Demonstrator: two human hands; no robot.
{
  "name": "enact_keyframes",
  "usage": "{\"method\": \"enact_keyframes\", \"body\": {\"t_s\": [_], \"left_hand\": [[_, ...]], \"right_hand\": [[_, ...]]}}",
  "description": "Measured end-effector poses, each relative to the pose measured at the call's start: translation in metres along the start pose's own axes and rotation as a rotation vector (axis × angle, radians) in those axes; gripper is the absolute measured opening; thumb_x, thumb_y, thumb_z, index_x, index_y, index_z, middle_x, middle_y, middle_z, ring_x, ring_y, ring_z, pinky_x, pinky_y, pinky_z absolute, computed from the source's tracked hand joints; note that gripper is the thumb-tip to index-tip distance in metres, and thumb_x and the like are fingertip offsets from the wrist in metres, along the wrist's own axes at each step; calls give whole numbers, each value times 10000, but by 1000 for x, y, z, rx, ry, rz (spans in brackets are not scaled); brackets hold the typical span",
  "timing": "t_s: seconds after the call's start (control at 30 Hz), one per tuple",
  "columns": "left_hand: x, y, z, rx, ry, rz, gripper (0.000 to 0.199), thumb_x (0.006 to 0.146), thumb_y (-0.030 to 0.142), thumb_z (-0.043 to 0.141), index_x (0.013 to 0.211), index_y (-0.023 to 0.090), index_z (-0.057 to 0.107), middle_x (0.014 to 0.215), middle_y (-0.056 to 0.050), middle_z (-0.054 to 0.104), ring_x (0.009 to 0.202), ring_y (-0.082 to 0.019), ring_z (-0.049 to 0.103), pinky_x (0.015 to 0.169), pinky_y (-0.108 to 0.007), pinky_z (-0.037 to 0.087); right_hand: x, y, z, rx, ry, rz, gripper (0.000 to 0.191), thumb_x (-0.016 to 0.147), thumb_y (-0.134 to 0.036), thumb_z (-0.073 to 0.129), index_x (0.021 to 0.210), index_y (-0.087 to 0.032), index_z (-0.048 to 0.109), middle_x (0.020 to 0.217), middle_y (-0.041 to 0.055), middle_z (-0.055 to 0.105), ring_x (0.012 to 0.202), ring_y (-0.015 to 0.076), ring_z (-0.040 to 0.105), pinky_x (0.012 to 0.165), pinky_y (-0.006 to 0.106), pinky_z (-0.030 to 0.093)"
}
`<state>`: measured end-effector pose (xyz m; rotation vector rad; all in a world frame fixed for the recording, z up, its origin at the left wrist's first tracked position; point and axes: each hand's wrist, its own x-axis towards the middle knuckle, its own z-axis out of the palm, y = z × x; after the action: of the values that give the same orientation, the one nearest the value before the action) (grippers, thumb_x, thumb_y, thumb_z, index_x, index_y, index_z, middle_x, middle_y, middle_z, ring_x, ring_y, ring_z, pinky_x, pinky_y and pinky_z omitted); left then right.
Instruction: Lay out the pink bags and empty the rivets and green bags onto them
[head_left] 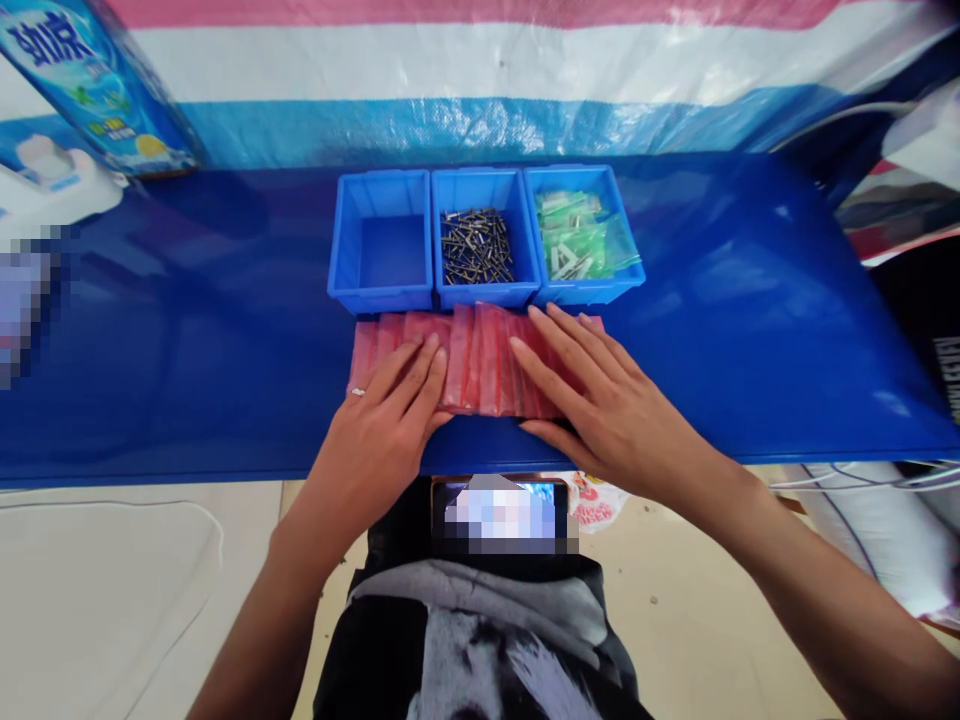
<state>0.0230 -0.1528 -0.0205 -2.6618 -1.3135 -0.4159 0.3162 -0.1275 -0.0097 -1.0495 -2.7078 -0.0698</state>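
A row of overlapping red plastic bags lies on the blue table, just in front of three blue bins. My left hand rests on the left part of the row, fingers spread, a ring on one finger. On the right part lies my right hand, its fingers apart and stretched out. The left bin holds nothing. Many dark metal screws fill the bottom of the middle bin. In the right bin are green-tinted bags with white pieces.
A blue packet and a white bottle stand at the back left. Below the table's front edge, a phone lies on the lap. Cables run at the right, under the table.
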Motion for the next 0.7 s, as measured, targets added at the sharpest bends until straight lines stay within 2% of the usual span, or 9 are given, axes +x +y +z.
{"method": "enact_keyframes", "body": {"t_s": [0.13,0.23,0.3,0.4,0.47,0.53,0.6,0.67,0.7], "left_hand": [[2,2,-1,7,10,16,670,1134,412,538,1635,-16,417,1666,-235,524,1586,-381,511,1300,-570,499],[6,7,0,14,6,52,647,1139,358,520,1621,-58,406,1655,-258,527,1585,-367,516,1327,-547,477],[11,11,0,3,5,43,688,1133,388,531,1629,-67,390,1683,-278,481,1605,-370,489,1327,-535,482],[22,17,2,-27,22,60,740,1112,423,576,1653,-41,376,1749,-257,387,1664,-379,389,1359,-547,446],[28,21,6,-34,46,106,663,1112,368,592,1630,-13,436,1741,-218,424,1654,-351,415,1361,-518,453],[33,26,12,-21,78,115,535,1109,281,600,1579,36,532,1681,-180,528,1574,-319,531,1287,-478,539],[34,32,15,13,106,73,454,1089,204,617,1533,113,609,1623,-144,602,1403,-311,668,1103,-459,651],[35,38,15,36,118,20,437,1069,185,643,1505,166,648,1594,-120,633,1240,-310,725,947,-450,682],[35,41,15,37,120,0,429,1066,209,658,1493,168,660,1578,-121,647,1221,-317,724,932,-456,679]], "right_hand": [[-19,8,1,14,7,40,809,1117,-530,558,1742,-81,309,1782,256,353,1675,422,366,1308,661,452],[-25,10,5,10,24,45,787,1128,-499,547,1748,-83,297,1757,242,410,1644,408,429,1304,646,467],[-26,10,6,-6,39,45,751,1132,-458,554,1737,-79,321,1742,236,437,1635,404,445,1308,641,466],[-26,9,6,-13,66,56,732,1116,-424,606,1713,-75,367,1718,232,476,1610,395,487,1304,623,480],[-27,9,4,-9,92,59,729,1098,-409,648,1694,-71,399,1694,231,510,1586,387,521,1292,605,502],[-27,9,2,-10,110,53,706,1085,-390,677,1665,-64,441,1666,225,547,1565,379,549,1274,584,528],[-29,11,-2,-19,120,46,669,1078,-376,691,1629,-54,489,1641,216,579,1541,374,577,1249,561,556],[-31,12,-5,-32,123,43,634,1074,-368,699,1594,-47,530,1617,208,606,1508,374,610,1214,546,586],[-31,13,-7,-42,125,43,619,1071,-366,703,1578,-44,548,1605,207,618,1487,377,629,1191,544,602]]}}
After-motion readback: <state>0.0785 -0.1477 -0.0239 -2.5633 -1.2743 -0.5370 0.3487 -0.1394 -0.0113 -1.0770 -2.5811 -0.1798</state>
